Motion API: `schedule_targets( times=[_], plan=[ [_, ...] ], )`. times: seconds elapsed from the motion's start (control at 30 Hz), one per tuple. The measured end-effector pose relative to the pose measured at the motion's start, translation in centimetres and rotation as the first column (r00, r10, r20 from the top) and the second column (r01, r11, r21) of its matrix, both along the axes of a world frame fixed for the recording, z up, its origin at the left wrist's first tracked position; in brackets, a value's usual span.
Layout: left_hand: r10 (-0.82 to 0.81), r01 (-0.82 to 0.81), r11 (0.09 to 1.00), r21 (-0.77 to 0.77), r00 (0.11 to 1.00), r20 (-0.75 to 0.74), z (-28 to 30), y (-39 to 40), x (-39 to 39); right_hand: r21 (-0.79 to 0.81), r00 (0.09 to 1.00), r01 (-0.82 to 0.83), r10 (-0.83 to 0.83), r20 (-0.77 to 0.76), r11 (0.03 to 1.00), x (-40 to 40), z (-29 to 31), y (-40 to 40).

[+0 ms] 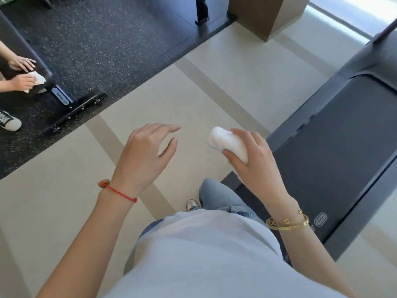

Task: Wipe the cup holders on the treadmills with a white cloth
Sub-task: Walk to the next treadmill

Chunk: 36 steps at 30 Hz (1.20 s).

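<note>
Beige floor (64, 201) with darker tan bands crossing it diagonally fills the middle of the frame; dark speckled rubber matting (103, 39) covers the upper left, bordered by a black edge strip. Treadmill (335, 151), dark grey deck and belt, runs along the right side from the upper right corner down to the lower right, a small logo badge near its lower end; no cup holder is in view. Brown square pillar (266, 16) stands at the top, right of centre, on the beige floor. Black exercise-machine frame (73, 106) with a bolted foot bar sits on the matting at the left edge. Left hand (146, 151), centre of the frame, fingers spread and relaxed, holding nothing, hanging above the floor; red string bracelet (120, 191) at its wrist. Right hand (255, 160), right of centre, grips the white cloth (227, 141), bunched into a roll that sticks out toward the upper left of the hand, above the floor just beside the treadmill's edge; gold bangles (287, 222) at the wrist. Pale blue shirt and blue jeans fill the bottom centre. Second person's hands (21, 72) at the far left edge, one pressing a white wipe (38, 79) on the machine; a black-and-white sneaker (9, 121) below them.
</note>
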State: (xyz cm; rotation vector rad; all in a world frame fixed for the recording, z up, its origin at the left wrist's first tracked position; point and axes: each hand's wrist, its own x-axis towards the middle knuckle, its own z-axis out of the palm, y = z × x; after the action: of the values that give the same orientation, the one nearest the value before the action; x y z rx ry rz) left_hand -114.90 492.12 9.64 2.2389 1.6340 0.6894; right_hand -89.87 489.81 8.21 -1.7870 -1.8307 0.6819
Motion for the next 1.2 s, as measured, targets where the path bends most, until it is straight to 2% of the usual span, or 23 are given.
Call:
schedule_targets(
  times=[0.37, 0.53, 0.83, 1.2],
  plan=[
    [-0.204, 0.204, 0.979, -0.015, 0.979, 0.005, -1.1, 14.7, 2.5, -0.019, 0.979, 0.203, -0.203, 0.002, 0.979, 1.2, -1.1, 9.8],
    [-0.233, 0.232, 0.973, -0.007, 0.973, -0.009, -1.2, 22.8, 5.0, -0.017, 0.977, 0.215, -0.215, -0.01, 0.977, 3.5, -1.5, 17.1],
    [-0.287, 0.287, 0.958, -0.006, 0.958, 0.008, 0.5, 36.5, 12.6, 0.042, 0.961, 0.275, -0.275, -0.011, 0.96, 10.5, 0.8, 30.0],
    [-0.527, 0.527, 0.849, -0.037, 0.85, 0.027, 0.8, 50.4, 24.5, 0.04, 0.871, 0.49, -0.491, 0.016, 0.871, 19.1, 1.0, 38.9]
  ],
)
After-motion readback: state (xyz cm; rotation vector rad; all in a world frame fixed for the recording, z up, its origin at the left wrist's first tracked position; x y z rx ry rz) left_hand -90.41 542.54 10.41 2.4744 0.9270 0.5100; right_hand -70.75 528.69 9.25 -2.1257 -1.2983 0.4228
